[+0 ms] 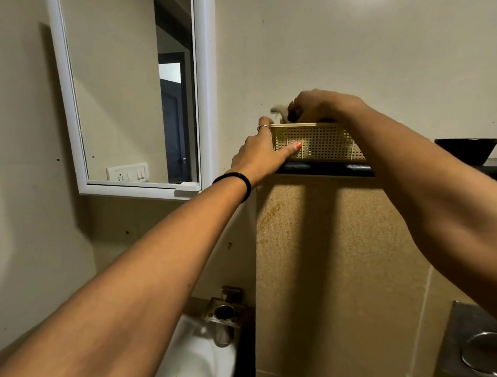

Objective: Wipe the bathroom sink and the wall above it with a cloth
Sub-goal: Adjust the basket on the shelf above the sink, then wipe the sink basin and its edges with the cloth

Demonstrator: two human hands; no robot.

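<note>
Dim warm light, perhaps wide-angle bowing.

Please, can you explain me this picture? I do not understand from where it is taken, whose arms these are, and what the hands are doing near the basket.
There is no machine here. A person wears a camera on the head, so you see their own two arms reaching forward. The left hand holds the end of a cream plastic basket, thumb on its front. The basket stands on a dark shelf on the wall. The right hand reaches over the basket's top, its grip closed on something pale and blurred, perhaps the cloth; I cannot be sure. A black bowl stands further right on the shelf. A mirror hangs at left, and the white sink is below.
</note>
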